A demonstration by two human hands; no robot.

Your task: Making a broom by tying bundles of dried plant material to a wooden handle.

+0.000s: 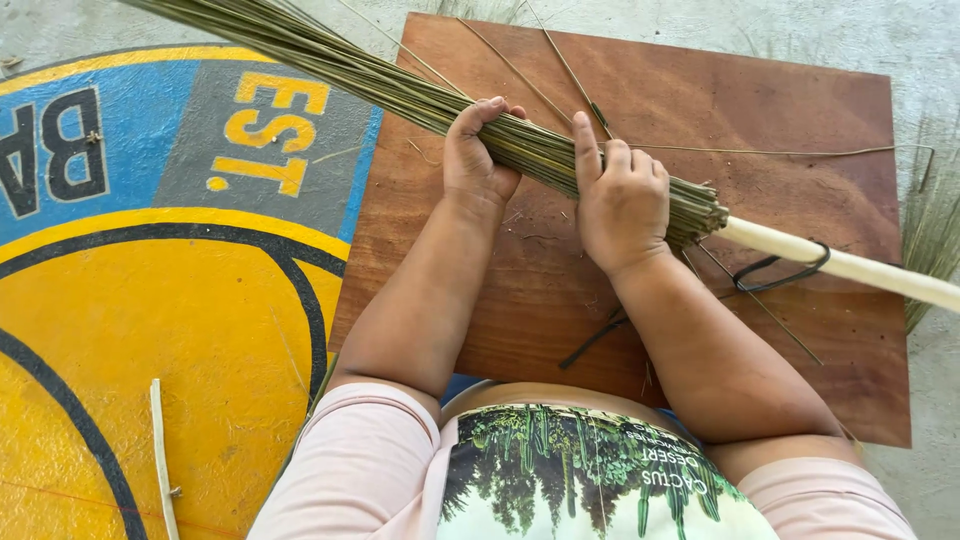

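1. Bundle of thin green-brown sticks point(400, 85) lying slantwise across a brown wooden board point(800, 120), gathered around the end of a pale wooden handle point(850, 265).
2. Left hand point(478, 150) curled around the bundle, fingers wrapped over its top.
3. Right hand point(622, 200) clasped on the bundle just beside the handle end, forefinger stretched up across the sticks.
4. Black scissors point(770, 275) partly under the handle; loose sticks strewn on the board.
5. Painted yellow-and-blue floor point(150, 330) left of the board, with a thin pale stick point(160, 455).
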